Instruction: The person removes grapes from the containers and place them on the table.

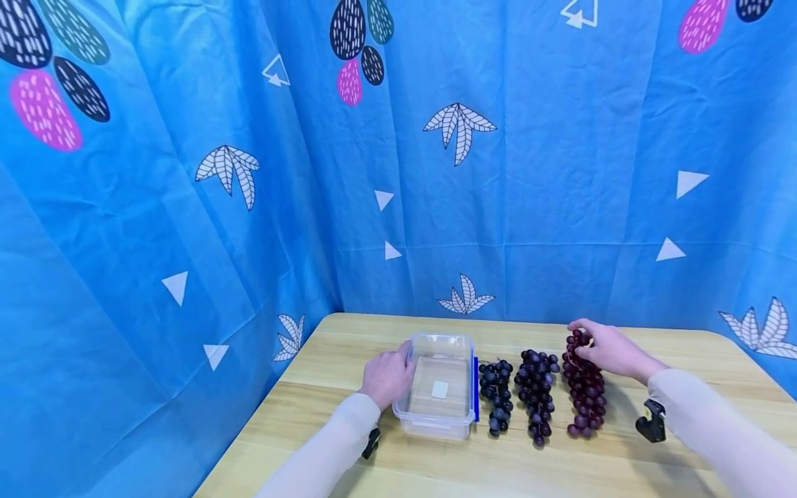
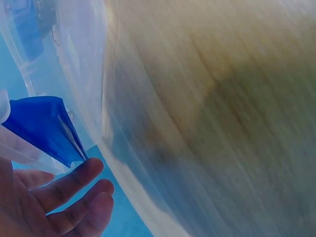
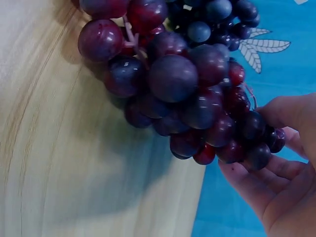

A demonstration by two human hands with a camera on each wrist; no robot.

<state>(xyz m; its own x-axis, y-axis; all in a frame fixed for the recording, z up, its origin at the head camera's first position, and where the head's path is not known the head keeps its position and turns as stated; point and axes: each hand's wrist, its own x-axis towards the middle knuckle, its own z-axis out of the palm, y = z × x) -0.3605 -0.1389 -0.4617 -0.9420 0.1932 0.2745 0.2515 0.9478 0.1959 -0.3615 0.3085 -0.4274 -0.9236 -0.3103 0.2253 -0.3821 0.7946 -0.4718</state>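
Observation:
My left hand (image 1: 389,377) grips the left side of a clear plastic food container (image 1: 429,418), which stands lidless on the table. In the left wrist view its fingertips lie at a blue latch flap (image 2: 47,123) on the container. My right hand (image 1: 613,351) pinches the far end of a dark red bunch of grapes (image 1: 585,395), thumb on one side and fingers on the other. Between the container and that bunch lie a small blackish bunch of grapes (image 1: 496,398) and a dark purple bunch of grapes (image 1: 535,391).
The wooden table (image 1: 429,470) has rounded far corners. A blue patterned curtain (image 1: 548,207) hangs close behind it and along the left. Blue latch flaps (image 1: 476,389) stick out from the container's right side, close to the blackish grapes.

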